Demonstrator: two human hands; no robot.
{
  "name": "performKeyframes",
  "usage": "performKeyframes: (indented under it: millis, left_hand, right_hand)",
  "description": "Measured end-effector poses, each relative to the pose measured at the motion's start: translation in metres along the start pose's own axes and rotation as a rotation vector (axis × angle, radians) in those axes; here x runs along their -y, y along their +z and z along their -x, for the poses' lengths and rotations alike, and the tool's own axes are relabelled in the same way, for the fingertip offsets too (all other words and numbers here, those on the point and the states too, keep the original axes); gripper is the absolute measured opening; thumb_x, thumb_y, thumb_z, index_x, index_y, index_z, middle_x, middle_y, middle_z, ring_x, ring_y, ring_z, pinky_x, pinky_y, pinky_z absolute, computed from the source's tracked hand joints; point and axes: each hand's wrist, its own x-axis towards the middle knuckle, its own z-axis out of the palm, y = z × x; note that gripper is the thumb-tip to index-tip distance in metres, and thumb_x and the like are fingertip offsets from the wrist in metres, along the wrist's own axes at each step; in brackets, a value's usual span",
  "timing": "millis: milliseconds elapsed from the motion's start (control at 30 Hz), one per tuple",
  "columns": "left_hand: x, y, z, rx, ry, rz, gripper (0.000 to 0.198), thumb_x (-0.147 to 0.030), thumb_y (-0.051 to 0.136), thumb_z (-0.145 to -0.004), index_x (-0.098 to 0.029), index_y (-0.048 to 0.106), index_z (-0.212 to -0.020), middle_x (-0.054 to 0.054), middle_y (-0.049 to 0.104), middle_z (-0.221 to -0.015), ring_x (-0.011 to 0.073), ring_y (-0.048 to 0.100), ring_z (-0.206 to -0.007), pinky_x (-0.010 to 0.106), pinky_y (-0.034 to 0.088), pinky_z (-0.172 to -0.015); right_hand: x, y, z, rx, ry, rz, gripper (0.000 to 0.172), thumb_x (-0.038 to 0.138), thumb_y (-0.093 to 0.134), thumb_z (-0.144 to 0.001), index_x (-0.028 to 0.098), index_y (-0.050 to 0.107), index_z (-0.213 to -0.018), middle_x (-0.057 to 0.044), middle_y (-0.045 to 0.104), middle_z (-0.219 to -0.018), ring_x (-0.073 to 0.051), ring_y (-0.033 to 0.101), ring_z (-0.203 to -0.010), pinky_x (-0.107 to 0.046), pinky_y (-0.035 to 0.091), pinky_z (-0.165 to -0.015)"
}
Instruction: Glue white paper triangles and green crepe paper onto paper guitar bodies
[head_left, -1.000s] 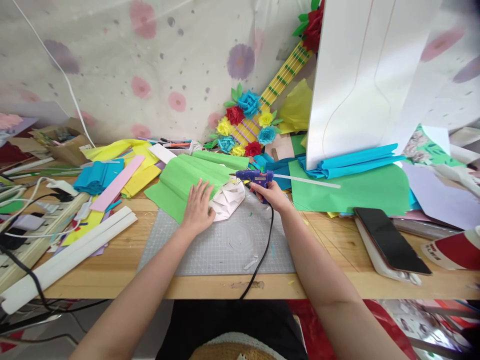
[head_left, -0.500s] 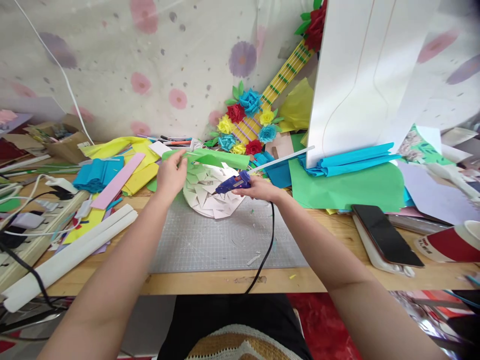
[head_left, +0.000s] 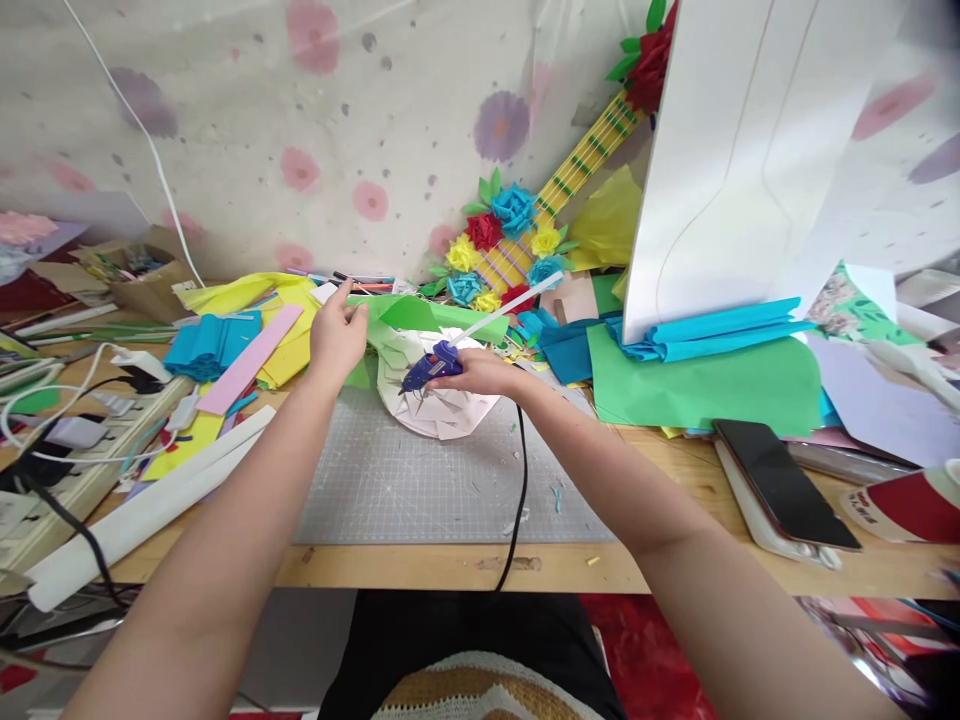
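My right hand [head_left: 484,373] is closed round a blue hot glue gun [head_left: 430,368], its nozzle pointing left and down. A white glue stick [head_left: 504,308] juts from its back end. Beneath the gun lies a round white piece [head_left: 454,418] covered with overlapping paper scraps. Green paper [head_left: 405,312] drapes over the far left part of this piece. At its left edge my left hand [head_left: 339,335] pinches the green paper, with the fingertips partly hidden. The gun's black cord [head_left: 523,480] hangs down over the table edge.
A grey cutting mat [head_left: 375,490] lies under the work. White paper rolls [head_left: 150,515] and a power strip [head_left: 97,440] are on the left. A phone [head_left: 780,480] and a paper cup [head_left: 911,505] are on the right. A flower-decorated yellow guitar [head_left: 577,180] and a white board [head_left: 705,180] stand behind.
My right hand has moved the glue gun left, over the upper middle of the white piece. The green paper's left end is lifted and folded more near my left hand. The view has shifted slightly.
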Motion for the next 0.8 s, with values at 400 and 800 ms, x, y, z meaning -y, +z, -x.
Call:
performKeyframes:
  millis: [400, 800]
  left_hand:
    - [0.008, -0.004, 0.001, -0.005, 0.011, 0.018, 0.058, -0.025, 0.050, -0.083, -0.013, 0.042, -0.139, 0.013, 0.066, -0.116, 0.0190, 0.061, -0.107, 0.032, 0.044, -0.098]
    - [0.007, 0.012, 0.005, 0.047, -0.003, 0.077, 0.057, -0.023, 0.053, -0.081, -0.017, 0.045, -0.138, 0.012, 0.065, -0.119, 0.0201, 0.059, -0.114, 0.034, 0.046, -0.097]
  right_hand:
    - [-0.003, -0.009, -0.029, -0.159, 0.036, -0.106, 0.042, 0.054, 0.058, -0.080, 0.019, 0.065, -0.101, -0.008, 0.067, -0.104, -0.024, 0.061, -0.095, -0.029, 0.045, -0.077]
    - [-0.057, -0.017, -0.035, -0.263, 0.233, -0.233, 0.039, 0.050, 0.064, -0.075, 0.017, 0.067, -0.095, -0.008, 0.069, -0.085, -0.018, 0.063, -0.072, -0.028, 0.048, -0.064]
